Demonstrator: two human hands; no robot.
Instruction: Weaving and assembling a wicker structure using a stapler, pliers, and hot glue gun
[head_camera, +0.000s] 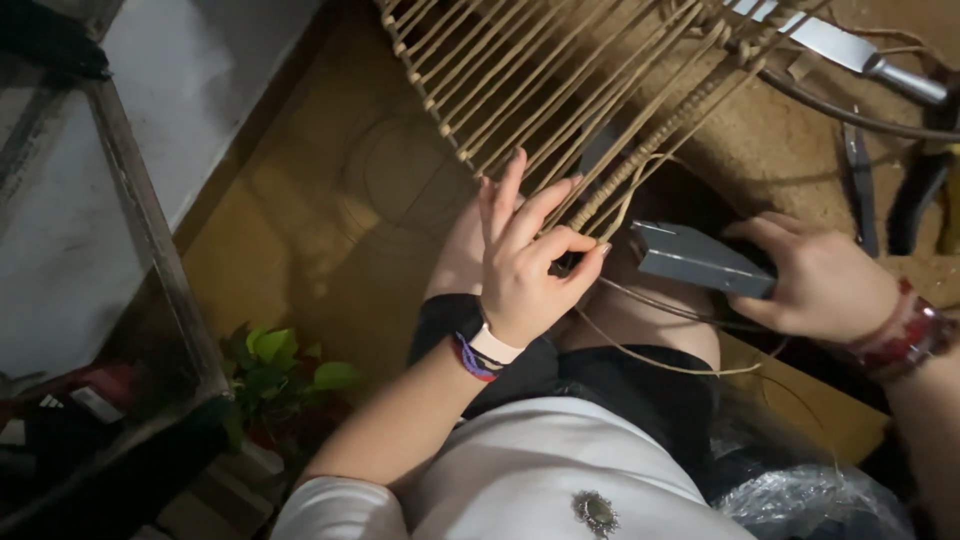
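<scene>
The left hand is up against a web of tan cords pulled tight in rows; its thumb and first finger pinch one cord where the rows come together, and the other fingers stick out straight over the cords; the right hand is just beside it, and its fingers are wrapped around a flat grey block, which points at the cords; loose cord ends hang down under both hands, over the person's lap; the left wrist has a dark band with a few coloured strings; the right wrist has red bands; a long metal blade lies at the top right on the brown floor; dark pliers lie near it; a green plant sits at the lower left beside a metal frame.
</scene>
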